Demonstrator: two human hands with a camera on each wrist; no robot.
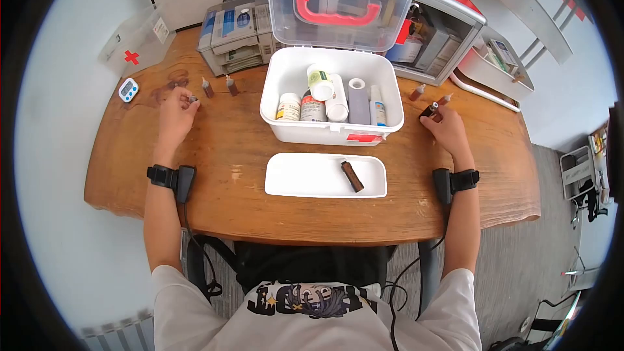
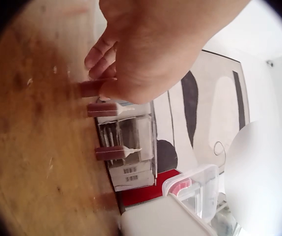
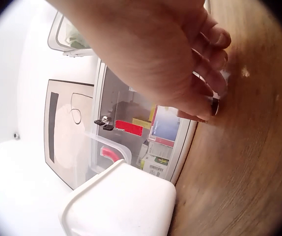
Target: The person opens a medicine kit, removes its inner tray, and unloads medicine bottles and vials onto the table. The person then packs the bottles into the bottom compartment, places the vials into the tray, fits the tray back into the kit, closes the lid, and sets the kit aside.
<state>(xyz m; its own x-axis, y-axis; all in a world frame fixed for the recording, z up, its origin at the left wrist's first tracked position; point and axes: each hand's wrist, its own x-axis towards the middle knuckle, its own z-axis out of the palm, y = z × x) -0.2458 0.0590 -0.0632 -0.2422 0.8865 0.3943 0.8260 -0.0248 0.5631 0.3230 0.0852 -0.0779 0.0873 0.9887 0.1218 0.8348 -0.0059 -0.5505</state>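
On the left of the table, my left hand (image 1: 177,120) pinches a small reddish-brown vial (image 2: 89,88) between thumb and fingers, with its base close to the wood. Two similar vials with pale pointed tips, one nearer (image 1: 207,88) and one further right (image 1: 232,86), stand beside it. Over on the right, my right hand (image 1: 448,131) grips a small dark brown bottle (image 1: 429,110) in its fingertips; in the right wrist view the fingers mostly hide it. Just behind that hand stand two more reddish-brown vials (image 1: 417,93). A dark brown bottle (image 1: 351,176) lies in a shallow white tray (image 1: 299,175).
A white medicine box (image 1: 299,131) with its clear lid (image 1: 338,19) raised holds several bottles. Behind it are stacked cartons (image 1: 234,29) and a glass-fronted cabinet (image 1: 429,32). A white timer (image 1: 129,90) lies far left. A cable (image 1: 205,257) hangs from the left wrist.
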